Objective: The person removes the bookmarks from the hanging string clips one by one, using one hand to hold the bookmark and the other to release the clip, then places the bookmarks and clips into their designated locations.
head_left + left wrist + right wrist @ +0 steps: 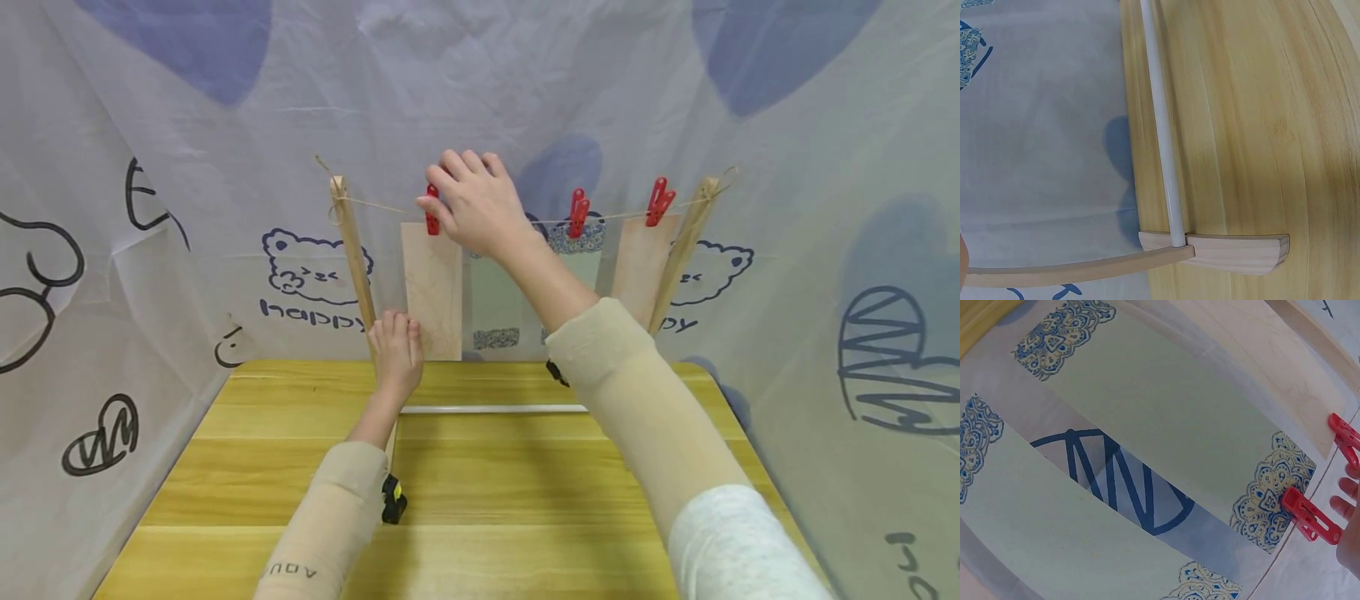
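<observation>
My right hand (pixel 483 200) is up at the string (pixel 375 205), its thumb across a red clothespin (pixel 432 223) and its fingers curled over the top, pinching it. This clothespin sits at the top edge of a pale wood-coloured card (pixel 433 292), which hangs upright. In the right wrist view, fingers (pixel 1344 507) show beside that clothespin (pixel 1342 432). Lower down, my left hand (pixel 397 354) grips the left wooden post (pixel 352 250), close to the card's lower left edge. The post's lower end (pixel 1147 257) meets a wooden foot (pixel 1241 253) in the left wrist view.
Two pale green cards with patterned ends (pixel 495 304) (pixel 1166 412) hang further right. Red clothespins (pixel 577 217) (pixel 660 204) hold another green card and a second wood-coloured card (pixel 633 267). A right post (pixel 682 258) and a white crossbar (pixel 495 409) stand on the wooden table (pixel 487 483).
</observation>
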Motion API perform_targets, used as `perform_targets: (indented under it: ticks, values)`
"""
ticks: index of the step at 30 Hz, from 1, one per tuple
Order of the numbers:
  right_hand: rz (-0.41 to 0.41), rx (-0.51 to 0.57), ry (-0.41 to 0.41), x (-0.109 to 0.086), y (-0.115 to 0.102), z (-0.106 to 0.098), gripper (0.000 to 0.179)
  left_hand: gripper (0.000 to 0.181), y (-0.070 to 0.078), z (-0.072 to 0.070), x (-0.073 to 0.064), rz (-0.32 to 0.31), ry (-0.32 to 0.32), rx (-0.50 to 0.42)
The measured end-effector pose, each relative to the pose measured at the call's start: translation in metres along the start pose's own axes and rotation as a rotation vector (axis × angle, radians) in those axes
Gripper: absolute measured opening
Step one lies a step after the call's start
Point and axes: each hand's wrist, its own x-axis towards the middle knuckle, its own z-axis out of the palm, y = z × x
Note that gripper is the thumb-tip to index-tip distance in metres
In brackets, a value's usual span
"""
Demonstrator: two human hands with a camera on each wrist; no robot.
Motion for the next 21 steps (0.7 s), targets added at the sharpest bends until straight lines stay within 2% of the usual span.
perform_targets:
  ticks: [11,21]
  values:
    - [-0.015,0.041,0.077,0.0001,-0.0027,0.0030,0.031,0.049,-0.0015,0.0006,0.0003,0.018,0.015,-0.044]
    - [-0.020,0.025,0.200,-0.0016,-0.0042,0.0030,0.032,0.046,-0.0019,0.0010,-0.0017,0.035,0.038,-0.053]
